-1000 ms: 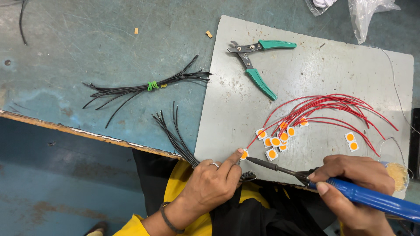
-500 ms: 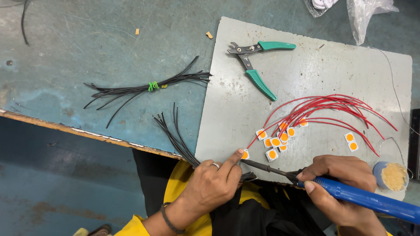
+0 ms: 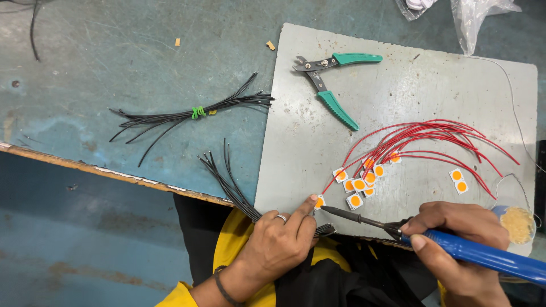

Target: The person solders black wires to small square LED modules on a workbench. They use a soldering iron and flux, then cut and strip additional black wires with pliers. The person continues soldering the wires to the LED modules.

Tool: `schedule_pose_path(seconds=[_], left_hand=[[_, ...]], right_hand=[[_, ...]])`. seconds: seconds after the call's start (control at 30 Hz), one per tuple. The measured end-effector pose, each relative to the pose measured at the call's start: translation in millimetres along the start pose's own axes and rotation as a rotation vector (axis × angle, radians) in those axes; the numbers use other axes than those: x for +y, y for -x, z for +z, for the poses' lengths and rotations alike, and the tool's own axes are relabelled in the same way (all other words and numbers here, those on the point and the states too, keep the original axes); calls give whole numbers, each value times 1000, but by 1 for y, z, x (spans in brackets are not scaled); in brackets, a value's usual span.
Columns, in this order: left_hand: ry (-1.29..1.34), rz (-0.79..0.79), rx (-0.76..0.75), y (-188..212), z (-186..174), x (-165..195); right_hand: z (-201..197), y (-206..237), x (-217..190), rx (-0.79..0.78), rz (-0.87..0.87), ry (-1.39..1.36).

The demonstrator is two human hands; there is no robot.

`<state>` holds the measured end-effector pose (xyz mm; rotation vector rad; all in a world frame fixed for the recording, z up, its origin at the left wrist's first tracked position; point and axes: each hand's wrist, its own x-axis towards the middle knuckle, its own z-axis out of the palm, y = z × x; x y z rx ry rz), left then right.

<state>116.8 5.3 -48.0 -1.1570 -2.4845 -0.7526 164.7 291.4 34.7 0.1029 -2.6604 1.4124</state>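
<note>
On the left part of the table [image 3: 114,57], a bundle of black wires [image 3: 187,113] tied with a green band lies flat, well back from the front edge. A second, loose bunch of black wires [image 3: 230,185] crosses the front edge of the table and runs under the left hand [image 3: 278,244].

The left hand rests at the front left corner of the grey board [image 3: 398,85]. Its fingers [image 3: 304,210] are closed on the loose black wires, and the index fingertip presses a small white square LED chip [image 3: 319,202] with an orange centre against the board.

The soldering iron [image 3: 398,230] reaches in from the right; its dark tip meets the chip just beside the index fingertip. The right hand [image 3: 455,244] holds the iron's blue handle, fingers wrapped tight around it.

Judged from this arrangement, the step in hand is soldering a black wire to the pinned chip. The next move calls for a steady tip on the pad and a fingertip kept off the hot metal.

Further right, near the front edge of the board, lie more chips [image 3: 361,185] already carrying red wires [image 3: 432,136]. Green-handled cutters [image 3: 333,85] lie open toward the board's far edge. A small tin [image 3: 516,224] sits at the board's front right corner.
</note>
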Motion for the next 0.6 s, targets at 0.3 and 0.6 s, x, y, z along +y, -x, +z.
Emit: schedule_pose_path(seconds=[0.3, 0.6], left_hand=[[0, 2, 12, -1, -1, 0], [-13, 4, 22, -2, 35, -14]], right_hand=[[7, -7, -2, -52, -45, -16], [10, -10, -2, -45, -42, -21]])
